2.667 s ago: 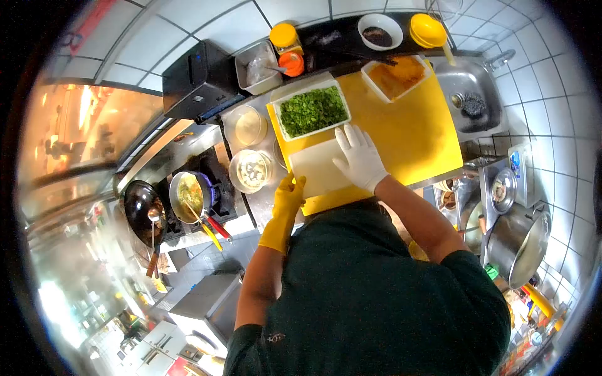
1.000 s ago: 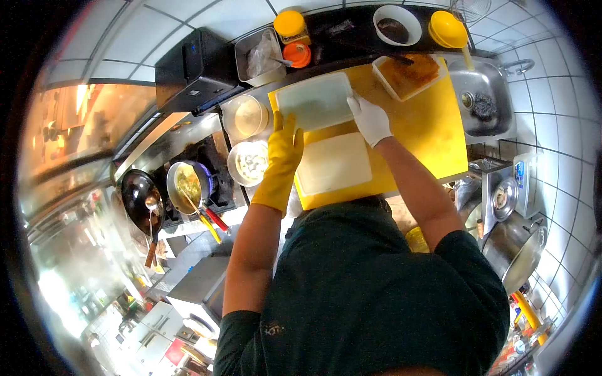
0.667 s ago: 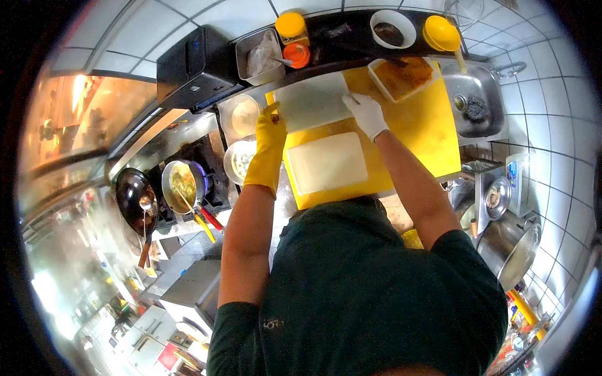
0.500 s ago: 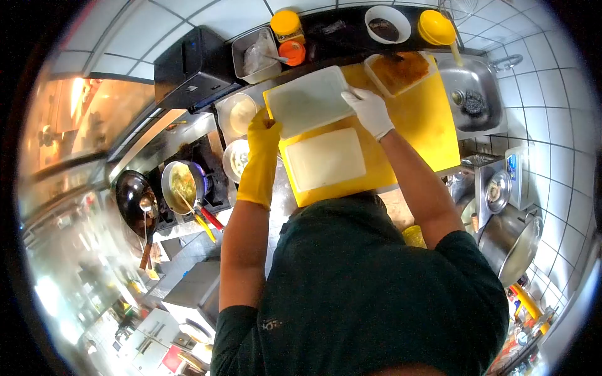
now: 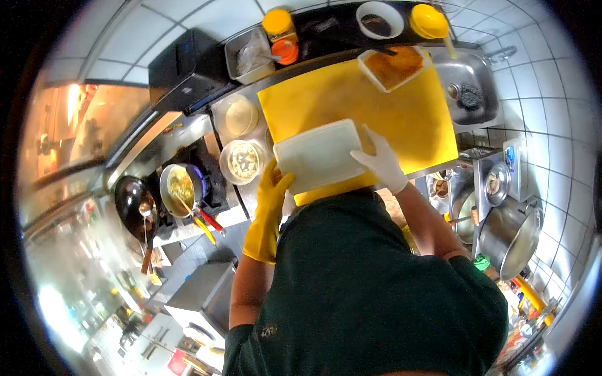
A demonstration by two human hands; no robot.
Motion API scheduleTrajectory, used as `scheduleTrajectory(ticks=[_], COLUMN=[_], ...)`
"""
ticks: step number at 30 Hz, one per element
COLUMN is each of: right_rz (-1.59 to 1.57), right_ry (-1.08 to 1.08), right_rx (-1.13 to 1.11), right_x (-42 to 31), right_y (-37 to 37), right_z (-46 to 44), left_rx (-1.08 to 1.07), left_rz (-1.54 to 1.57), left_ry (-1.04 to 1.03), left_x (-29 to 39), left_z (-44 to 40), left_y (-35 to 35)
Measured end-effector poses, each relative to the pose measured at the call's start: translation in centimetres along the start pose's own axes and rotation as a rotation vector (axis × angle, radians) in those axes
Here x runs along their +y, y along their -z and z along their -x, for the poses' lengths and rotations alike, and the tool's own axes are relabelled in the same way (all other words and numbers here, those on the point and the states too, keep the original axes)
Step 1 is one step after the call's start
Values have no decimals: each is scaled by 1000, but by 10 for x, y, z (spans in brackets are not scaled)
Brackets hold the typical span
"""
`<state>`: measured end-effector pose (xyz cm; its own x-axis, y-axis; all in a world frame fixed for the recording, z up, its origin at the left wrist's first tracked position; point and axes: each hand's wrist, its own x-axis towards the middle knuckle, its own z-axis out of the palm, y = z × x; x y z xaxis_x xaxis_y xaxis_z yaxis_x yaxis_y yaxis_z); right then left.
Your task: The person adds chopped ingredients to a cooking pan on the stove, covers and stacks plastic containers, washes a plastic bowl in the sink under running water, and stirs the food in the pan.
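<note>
A pale lidded container is over the near left part of the yellow cutting board, in front of my body. My left hand, in a yellow glove, grips its left edge near the lower corner. On the right side, my right hand, in a white glove, holds the container's edge between spread thumb and fingers. The lid hides what is inside, and no second pale container shows. An open tray of orange-brown food rests at the board's far right.
Left of the board stand a bowl of white pieces and a round tub. A pan of food and a dark wok are on the stove side. The sink is at the right.
The covered container between my hands has moved from the board's far left toward my body, over the spot where the other pale container lay. Both hands have come nearer with it.
</note>
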<state>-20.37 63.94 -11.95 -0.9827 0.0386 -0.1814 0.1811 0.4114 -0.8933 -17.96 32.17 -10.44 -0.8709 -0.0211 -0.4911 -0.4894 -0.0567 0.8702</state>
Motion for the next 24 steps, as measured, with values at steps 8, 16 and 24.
scheduleTrajectory(ticks=[8, 16, 24], right_rz=[-237, -760, -400], right_ry=[-307, -421, -366], right_rx=[-364, 522, 455], right_x=[-38, 63, 81], right_y=[-1, 47, 113], right_z=[-39, -163, -210], left_rx=[-16, 30, 74], left_rz=[316, 347, 262], left_ry=[272, 137, 144], left_x=[-11, 25, 30], left_z=[-24, -84, -97], left_y=[-4, -16, -22])
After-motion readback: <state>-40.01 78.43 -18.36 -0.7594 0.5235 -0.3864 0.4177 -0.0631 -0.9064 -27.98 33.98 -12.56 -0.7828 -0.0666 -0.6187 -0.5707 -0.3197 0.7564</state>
